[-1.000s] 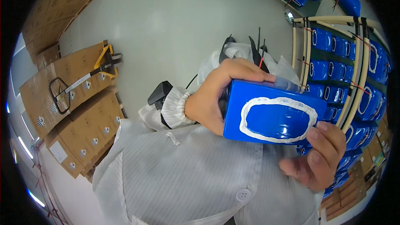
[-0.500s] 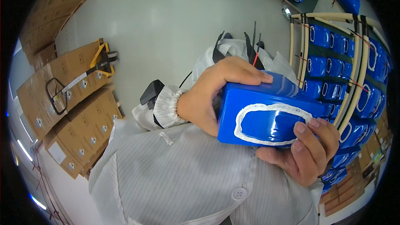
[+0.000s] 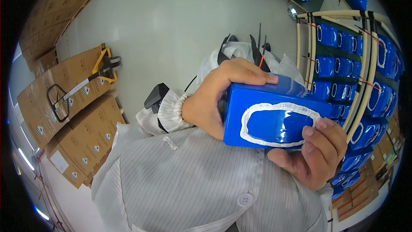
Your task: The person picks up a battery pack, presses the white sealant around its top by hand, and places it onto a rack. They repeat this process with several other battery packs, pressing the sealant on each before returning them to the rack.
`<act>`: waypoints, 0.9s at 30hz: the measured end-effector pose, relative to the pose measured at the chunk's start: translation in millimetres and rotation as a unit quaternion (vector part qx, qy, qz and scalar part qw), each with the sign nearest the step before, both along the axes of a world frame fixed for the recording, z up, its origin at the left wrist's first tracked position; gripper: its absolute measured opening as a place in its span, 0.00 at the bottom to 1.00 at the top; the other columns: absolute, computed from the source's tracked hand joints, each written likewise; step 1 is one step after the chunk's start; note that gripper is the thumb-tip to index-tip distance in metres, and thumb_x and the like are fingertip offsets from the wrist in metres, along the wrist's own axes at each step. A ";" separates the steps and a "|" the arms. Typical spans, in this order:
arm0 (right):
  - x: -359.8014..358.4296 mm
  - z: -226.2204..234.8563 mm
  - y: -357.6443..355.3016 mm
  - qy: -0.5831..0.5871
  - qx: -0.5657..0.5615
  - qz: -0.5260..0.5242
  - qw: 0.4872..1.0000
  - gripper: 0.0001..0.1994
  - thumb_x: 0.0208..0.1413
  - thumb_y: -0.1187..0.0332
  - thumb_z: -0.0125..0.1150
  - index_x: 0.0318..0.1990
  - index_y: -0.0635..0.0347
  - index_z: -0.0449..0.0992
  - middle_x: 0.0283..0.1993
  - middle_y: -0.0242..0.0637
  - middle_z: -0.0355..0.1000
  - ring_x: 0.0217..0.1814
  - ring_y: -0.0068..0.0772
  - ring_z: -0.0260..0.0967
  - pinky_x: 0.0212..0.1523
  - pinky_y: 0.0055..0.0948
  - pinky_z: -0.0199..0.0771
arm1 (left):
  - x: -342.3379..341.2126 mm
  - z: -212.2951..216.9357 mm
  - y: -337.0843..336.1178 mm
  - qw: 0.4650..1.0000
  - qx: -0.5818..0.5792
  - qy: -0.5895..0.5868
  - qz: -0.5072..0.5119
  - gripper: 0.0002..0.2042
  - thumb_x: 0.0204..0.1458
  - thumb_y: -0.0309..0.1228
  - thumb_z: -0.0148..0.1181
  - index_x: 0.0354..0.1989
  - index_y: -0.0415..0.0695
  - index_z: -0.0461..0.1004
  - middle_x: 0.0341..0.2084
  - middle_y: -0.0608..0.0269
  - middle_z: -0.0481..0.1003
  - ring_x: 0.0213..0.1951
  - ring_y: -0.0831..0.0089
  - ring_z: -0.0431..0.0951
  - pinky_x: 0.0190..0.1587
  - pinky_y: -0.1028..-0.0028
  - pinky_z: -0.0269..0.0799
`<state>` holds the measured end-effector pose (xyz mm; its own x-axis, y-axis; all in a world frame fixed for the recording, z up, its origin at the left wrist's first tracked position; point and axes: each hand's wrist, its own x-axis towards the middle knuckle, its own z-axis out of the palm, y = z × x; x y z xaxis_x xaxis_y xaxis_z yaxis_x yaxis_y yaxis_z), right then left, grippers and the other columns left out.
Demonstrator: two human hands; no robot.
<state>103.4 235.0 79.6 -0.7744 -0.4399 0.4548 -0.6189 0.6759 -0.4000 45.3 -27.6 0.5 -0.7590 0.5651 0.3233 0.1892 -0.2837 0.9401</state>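
"Head view: where was the blue block (image 3: pixel 274 124)?"

"Right of the frame's centre, its white ring (image 3: pixel 243 124) facing the camera."

"And the hands?"

"The left hand (image 3: pixel 210 92) grasped the block's left end. The right hand (image 3: pixel 319 152) was curled at its lower right corner, fingertips (image 3: pixel 308 132) touching the white ring; I couldn't tell whether it gripped."

"Further out?"

"A rack (image 3: pixel 374 56) of blue packs (image 3: pixel 325 67) stood at the frame's right; brown cartons (image 3: pixel 81 139) and a yellow-and-black pallet truck (image 3: pixel 102 65) were at the left."
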 end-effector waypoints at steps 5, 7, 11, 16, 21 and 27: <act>-3.3 5.9 -5.3 -0.029 0.020 -0.019 0.999 0.29 0.51 0.40 0.71 0.47 0.52 0.69 0.45 0.37 0.78 0.54 0.39 0.75 0.54 0.41 0.77 | 1.2 -1.2 -1.0 1.000 -0.001 0.006 0.002 0.42 0.43 0.39 0.80 0.62 0.38 0.58 0.56 0.32 0.68 0.60 0.48 0.72 0.61 0.55 0.74; -2.4 3.9 -5.6 -0.031 0.021 -0.022 0.999 0.29 0.51 0.40 0.71 0.47 0.52 0.70 0.46 0.37 0.78 0.54 0.40 0.75 0.54 0.41 0.77 | 3.5 -2.4 -0.2 1.000 0.002 -0.005 0.011 0.42 0.43 0.40 0.80 0.63 0.38 0.59 0.56 0.34 0.69 0.61 0.48 0.72 0.62 0.55 0.73; -0.5 -2.5 -2.7 0.023 -0.006 0.007 1.000 0.27 0.52 0.41 0.70 0.45 0.52 0.71 0.46 0.37 0.78 0.53 0.41 0.75 0.54 0.41 0.77 | -0.6 1.7 -2.4 1.000 -0.012 0.007 -0.012 0.43 0.42 0.39 0.81 0.63 0.39 0.59 0.56 0.35 0.68 0.61 0.47 0.72 0.62 0.54 0.72; -8.9 7.2 15.1 -0.054 -0.040 0.073 0.995 0.27 0.52 0.40 0.70 0.43 0.53 0.73 0.44 0.42 0.75 0.53 0.46 0.74 0.53 0.42 0.76 | -2.3 4.3 -5.1 1.000 -0.022 0.008 -0.021 0.44 0.40 0.38 0.82 0.63 0.40 0.59 0.56 0.36 0.68 0.61 0.46 0.71 0.63 0.53 0.70; -31.9 19.9 15.6 -0.150 -0.061 -0.016 0.987 0.16 0.57 0.58 0.67 0.45 0.61 0.77 0.47 0.52 0.71 0.56 0.48 0.69 0.54 0.40 0.71 | -2.9 1.8 -6.0 0.999 -0.035 0.020 -0.021 0.45 0.39 0.39 0.83 0.63 0.40 0.59 0.56 0.37 0.69 0.61 0.47 0.71 0.63 0.53 0.70; -61.1 37.4 23.4 -0.290 -0.108 -0.041 0.950 0.12 0.44 0.85 0.66 0.39 0.66 0.79 0.46 0.49 0.78 0.46 0.40 0.76 0.50 0.33 0.73 | 1.5 -7.5 0.5 1.000 0.001 0.009 0.003 0.45 0.35 0.40 0.83 0.63 0.42 0.63 0.57 0.44 0.72 0.58 0.52 0.73 0.60 0.58 0.69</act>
